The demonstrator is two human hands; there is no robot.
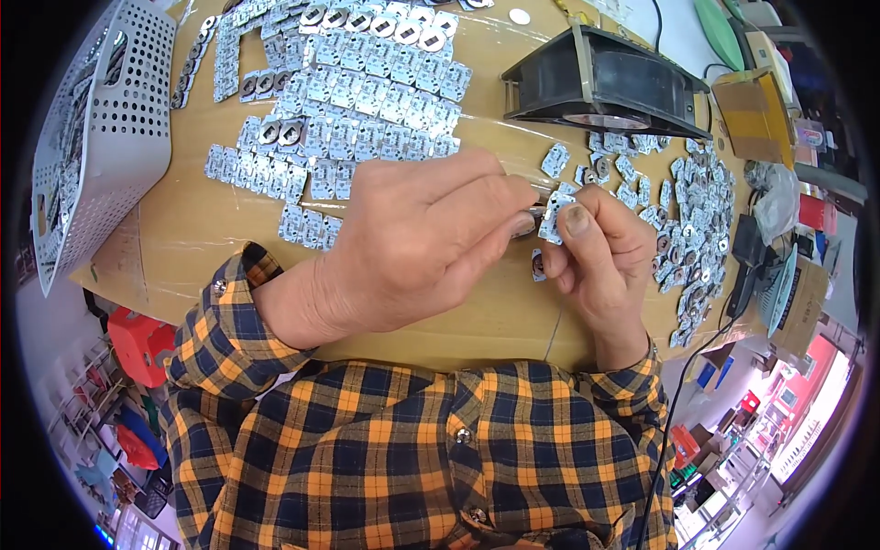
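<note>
My right hand [605, 252] pinches a small silvery-white plate [553, 218], which looks like a little circuit board, between thumb and fingers. Close against its left edge is my left hand [426, 234], fingers pressed together. A bit of dark metal shows at those fingertips; what it belongs to is hidden. Both hands are above the table in front of my chest. Below the held plate, another small plate [538, 265] lies partly behind my right fingers. Past my left hand, many similar plates [380, 92] lie in rows, some bearing round metal discs [406, 30].
A white perforated basket [137, 101] full of metal pieces stands at the left. A black fan-like unit [610, 82] sits at the back right. Loose plates [692, 229] are heaped at the right, near a black cable [701, 344]. The brown tabletop [495, 321] ends near my body.
</note>
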